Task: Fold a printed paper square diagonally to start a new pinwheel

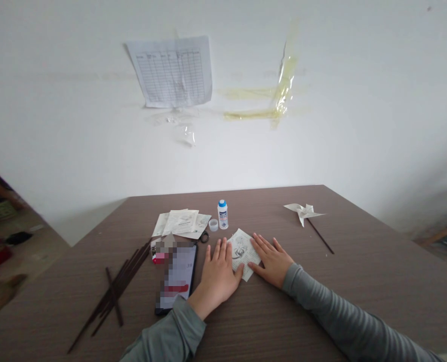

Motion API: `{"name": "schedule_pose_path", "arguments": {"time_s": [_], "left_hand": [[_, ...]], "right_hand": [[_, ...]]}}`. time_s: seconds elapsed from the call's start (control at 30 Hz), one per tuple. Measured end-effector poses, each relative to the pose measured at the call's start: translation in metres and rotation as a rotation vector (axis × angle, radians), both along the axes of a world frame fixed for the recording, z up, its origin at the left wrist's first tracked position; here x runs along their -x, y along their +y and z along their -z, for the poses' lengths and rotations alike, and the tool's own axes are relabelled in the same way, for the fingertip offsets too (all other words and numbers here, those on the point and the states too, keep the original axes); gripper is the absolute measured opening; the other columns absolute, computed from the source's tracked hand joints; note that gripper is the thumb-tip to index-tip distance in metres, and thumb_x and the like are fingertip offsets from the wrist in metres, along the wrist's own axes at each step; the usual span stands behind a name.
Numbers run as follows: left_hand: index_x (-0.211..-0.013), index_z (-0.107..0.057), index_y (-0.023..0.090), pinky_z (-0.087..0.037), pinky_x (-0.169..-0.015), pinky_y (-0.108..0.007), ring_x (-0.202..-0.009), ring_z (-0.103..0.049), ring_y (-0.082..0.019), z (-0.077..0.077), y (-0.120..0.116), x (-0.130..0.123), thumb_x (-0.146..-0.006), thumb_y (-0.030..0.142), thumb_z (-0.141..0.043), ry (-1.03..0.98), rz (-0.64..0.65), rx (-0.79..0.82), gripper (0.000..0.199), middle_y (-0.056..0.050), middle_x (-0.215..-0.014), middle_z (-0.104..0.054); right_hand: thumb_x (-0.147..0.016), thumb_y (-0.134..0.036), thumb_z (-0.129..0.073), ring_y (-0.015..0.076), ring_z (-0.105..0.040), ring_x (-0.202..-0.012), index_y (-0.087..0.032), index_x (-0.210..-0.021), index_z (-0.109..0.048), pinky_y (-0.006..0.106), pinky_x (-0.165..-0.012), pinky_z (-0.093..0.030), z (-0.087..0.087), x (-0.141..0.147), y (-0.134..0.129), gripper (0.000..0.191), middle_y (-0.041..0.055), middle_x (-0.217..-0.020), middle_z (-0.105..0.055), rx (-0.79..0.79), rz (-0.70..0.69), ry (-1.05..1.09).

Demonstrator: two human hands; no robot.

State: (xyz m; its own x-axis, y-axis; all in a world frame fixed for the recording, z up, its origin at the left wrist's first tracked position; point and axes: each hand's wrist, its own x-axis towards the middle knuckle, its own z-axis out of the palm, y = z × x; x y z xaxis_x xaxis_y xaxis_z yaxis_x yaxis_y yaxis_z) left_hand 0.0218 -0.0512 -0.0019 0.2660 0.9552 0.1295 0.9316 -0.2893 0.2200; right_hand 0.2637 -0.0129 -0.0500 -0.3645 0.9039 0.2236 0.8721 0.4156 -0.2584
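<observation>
On the left of the brown table (pixel 377 271), a bundle of dark sticks (pixel 122 279) lies slantwise, running from near left to far right, with a shorter stick (pixel 113 295) across it. To its right lies a phone (pixel 180 281), its long axis mostly near to far, its far end leaning right; part of it is blurred out. Beyond the phone are overlapping printed papers (pixel 183 222), with a black ring-shaped handle (pixel 204 237) at their near right side, then a translucent cap (pixel 213 225). The left hand (pixel 220 275) lies palm down, fingers straight and pointing far, the little finger spread from the others, the thumb at the sheet's near left edge. Farther off, a blue-capped white bottle (pixel 222 215) stands upright. Between the hands lies the printed sheet (pixel 241 251), turned like a diamond: one corner points far, slightly left, the opposite one near; its visible long axis runs near to far. The right hand (pixel 273 259), fingers slightly fanned, points far left, fingertips and thumb on the sheet's right side. Far right, a white paper pinwheel (pixel 302 211) lies with its stick (pixel 321 237) slanting near right.
</observation>
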Motion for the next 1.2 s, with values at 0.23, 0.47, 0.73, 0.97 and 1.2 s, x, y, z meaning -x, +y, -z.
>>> {"name": "schedule_pose_path", "arguments": {"time_s": [0.23, 0.47, 0.73, 0.97, 1.2], "left_hand": [[-0.187, -0.071, 0.009, -0.044, -0.158, -0.078, -0.192, -0.052, -0.055, 0.003, 0.002, 0.001, -0.121, 0.040, -0.071, 0.031, -0.027, 0.006, 0.073, -0.030, -0.201, -0.057], [-0.183, -0.073, 0.005, -0.045, -0.159, -0.075, -0.191, -0.052, -0.058, 0.004, 0.001, -0.004, -0.121, 0.045, -0.073, 0.005, -0.124, 0.003, 0.074, -0.035, -0.197, -0.062], [-0.187, -0.074, 0.018, -0.044, -0.159, -0.073, -0.193, -0.052, -0.050, 0.003, 0.002, -0.007, -0.124, 0.023, -0.068, 0.006, 0.020, -0.039, 0.063, -0.024, -0.203, -0.058], [-0.185, -0.076, 0.021, -0.049, -0.157, -0.073, -0.187, -0.062, -0.045, 0.014, 0.006, -0.003, -0.127, 0.017, -0.062, 0.038, 0.114, -0.035, 0.060, -0.017, -0.196, -0.069], [-0.189, -0.071, 0.018, -0.050, -0.155, -0.077, -0.188, -0.060, -0.047, 0.011, 0.004, 0.003, -0.128, 0.024, -0.057, 0.132, 0.090, -0.048, 0.063, -0.022, -0.200, -0.063]], "right_hand": [[-0.120, -0.044, -0.076, 0.0494, -0.054, -0.191, -0.028, -0.194, -0.067, 0.077, -0.158, -0.041, 0.000, -0.017, 0.005, 0.077, 0.0206, -0.203, -0.057, 0.072, 0.070, -0.054], [-0.118, -0.035, -0.067, 0.0490, -0.053, -0.192, -0.018, -0.193, -0.066, 0.084, -0.155, -0.043, 0.004, -0.018, 0.014, 0.077, 0.0256, -0.204, -0.052, 0.062, 0.032, -0.085], [-0.102, -0.011, -0.065, 0.0421, -0.062, -0.187, -0.025, -0.182, -0.081, 0.056, -0.153, -0.054, 0.016, 0.005, 0.016, 0.083, 0.0173, -0.195, -0.071, -0.081, -0.130, 0.030], [-0.103, -0.012, -0.068, 0.0399, -0.072, -0.179, -0.023, -0.185, -0.079, 0.051, -0.148, -0.061, 0.020, 0.007, 0.022, 0.083, 0.0132, -0.189, -0.076, 0.001, -0.253, 0.013], [-0.120, -0.025, -0.061, 0.0402, -0.052, -0.193, -0.042, -0.198, -0.062, 0.064, -0.161, -0.041, -0.009, -0.011, 0.017, 0.080, 0.0027, -0.204, -0.056, 0.179, -0.208, -0.058]]}}
